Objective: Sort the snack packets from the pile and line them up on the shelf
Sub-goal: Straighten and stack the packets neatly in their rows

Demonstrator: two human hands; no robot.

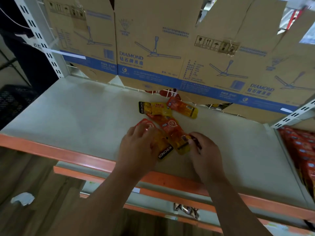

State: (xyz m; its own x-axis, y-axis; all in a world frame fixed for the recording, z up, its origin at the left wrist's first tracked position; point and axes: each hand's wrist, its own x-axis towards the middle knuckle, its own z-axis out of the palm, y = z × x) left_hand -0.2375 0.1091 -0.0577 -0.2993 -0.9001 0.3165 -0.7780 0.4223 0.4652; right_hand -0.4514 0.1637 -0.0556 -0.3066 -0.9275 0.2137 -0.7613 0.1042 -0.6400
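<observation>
A small pile of orange and yellow snack packets (pixel 167 123) lies on the pale shelf (pixel 76 113). My left hand (pixel 138 149) lies on a yellow packet with a black "KONCHEW" end (pixel 164 149), fingers curled over it. My right hand (pixel 205 154) pinches the end of an orange-yellow packet (pixel 180 142) beside it. Farther back lie a yellow packet (pixel 156 109) and an orange one (pixel 182 108), both flat.
Cardboard fan boxes (pixel 153 48) hang over the back of the shelf. Red packs (pixel 301 150) fill the neighbouring bay on the right. The shelf's orange front edge (pixel 59 154) runs below my hands, with lower shelves beneath. A white upright (pixel 39 36) stands at the left.
</observation>
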